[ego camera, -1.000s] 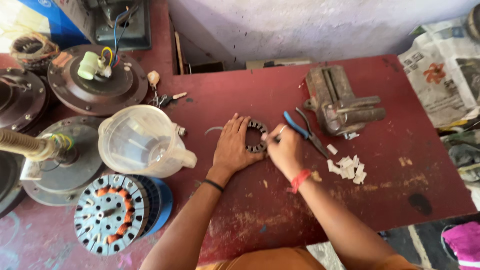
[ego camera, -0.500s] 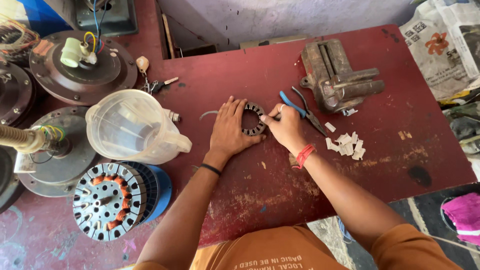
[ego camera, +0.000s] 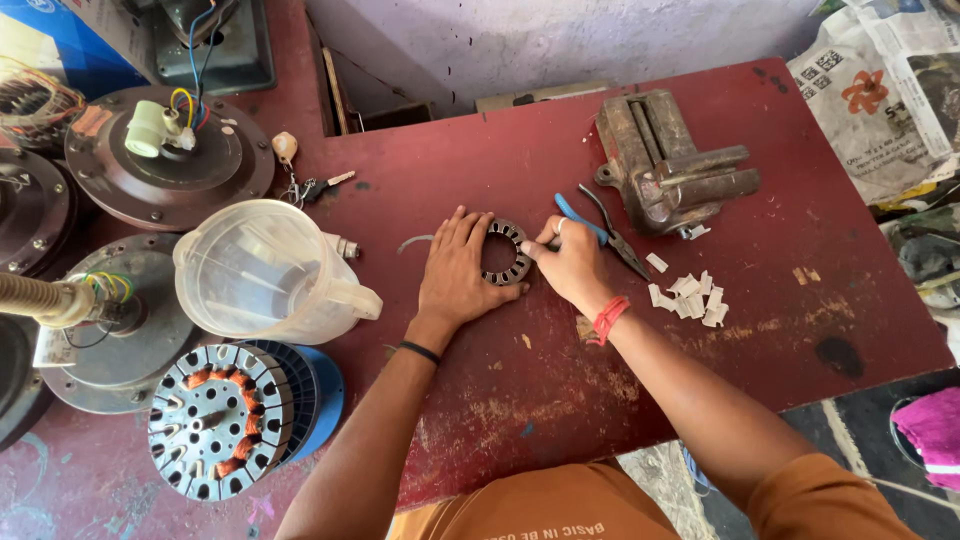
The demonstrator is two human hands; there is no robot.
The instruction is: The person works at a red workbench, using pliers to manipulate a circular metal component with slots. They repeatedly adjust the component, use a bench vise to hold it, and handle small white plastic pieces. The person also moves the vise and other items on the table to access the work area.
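A small slotted metal stator ring [ego camera: 507, 252] is lying flat near the middle of the red table [ego camera: 600, 400], slightly toward its far edge. The left hand [ego camera: 455, 270] is pressing down beside it, palm flat and fingers spread wide, with the fingertips touching the ring's left rim. The right hand [ego camera: 570, 262] is resting against the ring's right side, its fingers pinched narrowly together at the rim (whether anything is sitting between the fingertips cannot be told). A red band [ego camera: 608, 320] is circling the right wrist and a dark band [ego camera: 420, 352] the left. Blue-handled pliers [ego camera: 600, 233] are lying just behind the right hand, touching or nearly touching its knuckles. A rusty bench vise [ego camera: 670, 165] is standing farther toward the far right corner. A heap of small white paper slips [ego camera: 688, 297] is lying to the right of the right hand, near but apart. A clear plastic jug [ego camera: 265, 272] is lying on its side at the table's left edge, with a key bunch [ego camera: 305, 185] beyond it. Fan motor housings [ego camera: 170, 160] and a wound stator with copper coils [ego camera: 222, 418] are sitting past the left edge. Newspaper [ego camera: 880, 100] is spreading off the far right corner.
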